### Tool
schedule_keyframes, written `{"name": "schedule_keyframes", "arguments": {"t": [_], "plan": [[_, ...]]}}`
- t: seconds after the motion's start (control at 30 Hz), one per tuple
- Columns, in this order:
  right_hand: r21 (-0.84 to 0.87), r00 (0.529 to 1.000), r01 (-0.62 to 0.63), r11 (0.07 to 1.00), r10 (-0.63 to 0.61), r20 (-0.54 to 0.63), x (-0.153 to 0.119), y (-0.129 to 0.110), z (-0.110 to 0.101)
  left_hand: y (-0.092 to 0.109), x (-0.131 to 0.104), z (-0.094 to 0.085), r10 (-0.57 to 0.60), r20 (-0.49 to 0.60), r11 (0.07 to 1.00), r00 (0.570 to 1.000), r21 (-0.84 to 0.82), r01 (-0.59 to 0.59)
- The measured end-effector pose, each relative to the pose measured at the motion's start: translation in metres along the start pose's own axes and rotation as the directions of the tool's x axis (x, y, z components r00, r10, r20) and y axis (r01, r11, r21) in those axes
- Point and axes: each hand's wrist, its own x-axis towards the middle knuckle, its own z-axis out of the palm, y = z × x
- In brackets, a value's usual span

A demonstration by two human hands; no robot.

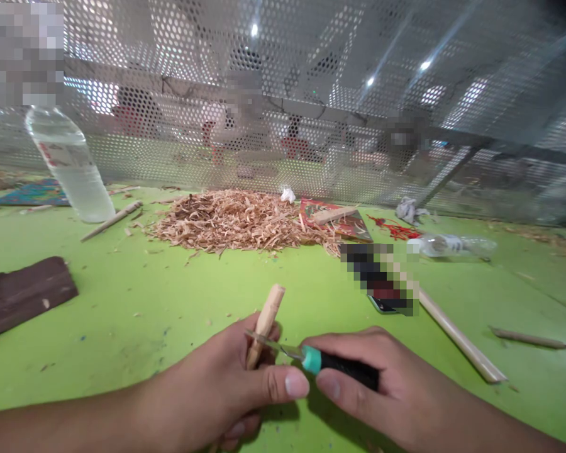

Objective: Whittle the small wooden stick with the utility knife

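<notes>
Wooden stick (270, 308) juts from clamped fingers of the left hand (221, 384); the right hand (396, 384) wraps fingers round a knife (312, 360), blade (276, 345) crossing the stick, shavings (231, 220) beyond the fingertips.

I count my two hands (226, 374) (405, 393), one knife (346, 367) and one short stick (270, 309) at lower centre, two bottles (75, 173) (465, 245) at upper left and mid right, one big shavings heap (233, 220) at upper centre, two thin pointed sticks (112, 221) (531, 338) at left and right, and one brown slab (28, 290) at left.
</notes>
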Motion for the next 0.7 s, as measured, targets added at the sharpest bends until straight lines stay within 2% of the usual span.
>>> {"name": "schedule_keyframes", "arguments": {"t": [0.1, 0.27, 0.47, 0.57, 0.7], "plan": [[0.011, 1.0, -0.02, 1.0, 0.02, 0.003, -0.001, 0.0, 0.001, -0.001, 0.0, 0.003, -0.017, -0.048, 1.0, 0.999, 0.002, 0.017], [0.052, 0.998, -0.062, 0.997, 0.063, -0.018, -0.002, -0.002, 0.001, -0.006, 0.004, 0.01, -0.027, -0.197, 0.999, 0.98, 0.012, 0.03], [0.094, 0.989, -0.145, 0.985, 0.144, 0.015, 0.0, -0.002, -0.001, -0.01, 0.005, 0.012, -0.008, -0.287, 0.993, 0.958, 0.112, 0.042], [0.113, 0.987, -0.16, 0.981, 0.159, 0.019, 0.001, -0.002, 0.0, -0.012, 0.005, 0.011, 0.01, -0.31, 0.992, 0.951, 0.125, 0.031], [0.215, 0.987, -0.157, 0.964, 0.149, 0.052, 0.003, 0.002, 0.002, -0.016, 0.004, 0.009, -0.018, -0.289, 0.983, 0.957, 0.168, 0.069]]}}
